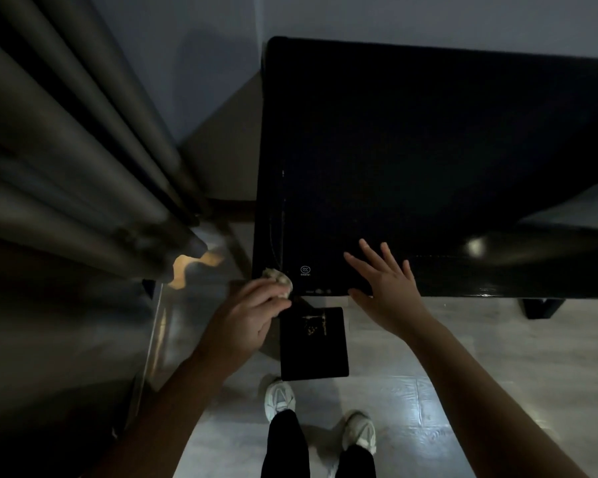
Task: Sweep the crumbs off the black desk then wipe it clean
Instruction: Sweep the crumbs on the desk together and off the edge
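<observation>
Black desk [428, 139]: glossy, dim, with a small white mark near the front-left corner. Tan crumbs [311, 327] lying in a black tray [313, 357] just below the desk's front edge. Left hand [246, 322] at that corner, fingers curled round a crumpled pale cloth [277, 278]. Right hand [387, 288] over the front edge, fingers straight and spread. Grey curtain [66, 150] to the left. Pale floor [463, 357], white shoes [279, 396].

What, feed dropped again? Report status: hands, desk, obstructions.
Left hand grips cloth at near-left corner of black desk. Right hand open over near edge. Crumbs on black tray below edge. Nothing seen in the way.
</observation>
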The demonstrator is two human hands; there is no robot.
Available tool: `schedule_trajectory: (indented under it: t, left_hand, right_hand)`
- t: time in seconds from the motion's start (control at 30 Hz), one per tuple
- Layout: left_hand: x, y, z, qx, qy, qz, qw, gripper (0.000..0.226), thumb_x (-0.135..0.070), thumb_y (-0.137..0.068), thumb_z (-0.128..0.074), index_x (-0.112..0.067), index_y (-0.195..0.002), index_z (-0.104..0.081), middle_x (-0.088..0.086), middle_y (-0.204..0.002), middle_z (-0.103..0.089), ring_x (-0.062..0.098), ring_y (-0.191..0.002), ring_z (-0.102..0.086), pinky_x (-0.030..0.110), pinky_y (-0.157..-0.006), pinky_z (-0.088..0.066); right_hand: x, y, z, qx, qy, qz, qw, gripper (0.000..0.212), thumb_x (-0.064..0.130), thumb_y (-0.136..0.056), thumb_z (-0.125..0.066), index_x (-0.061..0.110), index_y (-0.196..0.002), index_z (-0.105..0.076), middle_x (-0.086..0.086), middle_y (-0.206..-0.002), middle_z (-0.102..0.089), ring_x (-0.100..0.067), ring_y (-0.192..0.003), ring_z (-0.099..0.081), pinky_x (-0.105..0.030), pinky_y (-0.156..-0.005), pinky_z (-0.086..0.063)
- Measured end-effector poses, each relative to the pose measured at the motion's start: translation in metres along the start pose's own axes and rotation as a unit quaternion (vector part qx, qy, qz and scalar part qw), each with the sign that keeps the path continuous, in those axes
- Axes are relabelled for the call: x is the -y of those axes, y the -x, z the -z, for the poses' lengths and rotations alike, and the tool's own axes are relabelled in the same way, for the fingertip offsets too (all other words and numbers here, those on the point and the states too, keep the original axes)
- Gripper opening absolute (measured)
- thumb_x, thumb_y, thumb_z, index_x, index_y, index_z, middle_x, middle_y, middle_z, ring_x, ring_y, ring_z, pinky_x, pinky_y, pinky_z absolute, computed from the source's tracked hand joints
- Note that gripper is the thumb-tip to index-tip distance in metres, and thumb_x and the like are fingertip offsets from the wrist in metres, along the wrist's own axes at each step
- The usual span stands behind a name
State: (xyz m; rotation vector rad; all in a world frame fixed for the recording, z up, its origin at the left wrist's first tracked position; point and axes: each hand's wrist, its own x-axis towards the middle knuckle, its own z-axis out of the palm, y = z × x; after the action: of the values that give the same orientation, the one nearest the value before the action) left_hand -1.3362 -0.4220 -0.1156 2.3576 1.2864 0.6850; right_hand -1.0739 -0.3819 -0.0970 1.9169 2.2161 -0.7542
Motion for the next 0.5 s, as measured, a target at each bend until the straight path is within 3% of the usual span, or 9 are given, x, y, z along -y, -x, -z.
schedule_trajectory:
  t: [0.1,0.17,0.27,0.33,0.43,0.5]
  left_hand:
    - [-0.016,-0.014,0.000,-0.014,0.003,-0.019,1.000,0.032,-0.003,-0.087,-0.043,-0.007,-0.100,-0.072,0.006,-0.114,-0.066,0.021,-0.110,-0.057,0.029,-0.092,-0.050]
    - [-0.023,-0.030,-0.003,-0.054,-0.017,0.033,0.998,0.032,0.000,-0.085,-0.047,-0.007,-0.105,-0.071,0.006,-0.117,-0.064,0.020,-0.113,-0.054,0.028,-0.096,-0.047]
    - [-0.028,-0.057,-0.017,-0.087,-0.043,0.146,0.985,0.039,0.013,-0.075,-0.061,-0.007,-0.108,-0.070,0.007,-0.119,-0.062,0.021,-0.114,-0.053,0.033,-0.094,-0.049]
    - [-0.037,-0.069,-0.034,-0.083,-0.055,0.162,0.982,0.042,0.016,-0.068,-0.068,-0.006,-0.104,-0.072,0.008,-0.115,-0.065,0.020,-0.110,-0.055,0.034,-0.093,-0.051]
    - [-0.070,-0.075,-0.059,-0.046,-0.069,0.148,0.985,0.043,0.010,-0.064,-0.076,-0.009,-0.103,-0.073,0.008,-0.113,-0.067,0.023,-0.104,-0.062,0.029,-0.080,-0.053]
    - [-0.096,-0.078,-0.072,-0.015,-0.061,0.144,0.988,0.044,0.006,-0.064,-0.078,-0.011,-0.104,-0.073,0.006,-0.114,-0.066,0.024,-0.102,-0.064,0.030,-0.070,-0.055]
  right_hand:
    - [-0.007,0.007,0.006,0.013,-0.001,0.009,1.000,0.061,0.039,-0.095,-0.051,0.044,-0.147,-0.018,0.013,-0.160,0.001,-0.019,-0.147,0.008,-0.049,-0.117,-0.004]
    - [-0.014,0.013,0.011,0.001,-0.050,0.013,0.999,0.056,0.033,-0.094,-0.055,0.041,-0.144,-0.031,0.014,-0.159,-0.011,-0.016,-0.147,-0.002,-0.045,-0.118,-0.013]
    - [-0.030,0.024,0.016,-0.107,-0.109,-0.022,0.988,0.053,0.020,-0.092,-0.060,0.032,-0.141,-0.044,0.006,-0.156,-0.027,-0.019,-0.145,-0.018,-0.043,-0.117,-0.025]
    - [-0.047,0.027,0.019,-0.137,-0.074,-0.084,0.984,0.056,0.020,-0.093,-0.058,0.029,-0.144,-0.038,0.000,-0.158,-0.022,-0.026,-0.147,-0.013,-0.049,-0.117,-0.023]
    - [-0.076,0.032,0.025,-0.082,-0.063,-0.193,0.976,0.061,0.024,-0.095,-0.050,0.029,-0.151,-0.023,-0.003,-0.161,-0.005,-0.035,-0.146,0.003,-0.051,-0.117,-0.010]
    - [-0.094,0.037,0.027,-0.057,-0.087,-0.213,0.971,0.062,0.022,-0.096,-0.047,0.029,-0.152,-0.020,-0.003,-0.161,-0.004,-0.036,-0.146,0.004,-0.050,-0.117,-0.010]
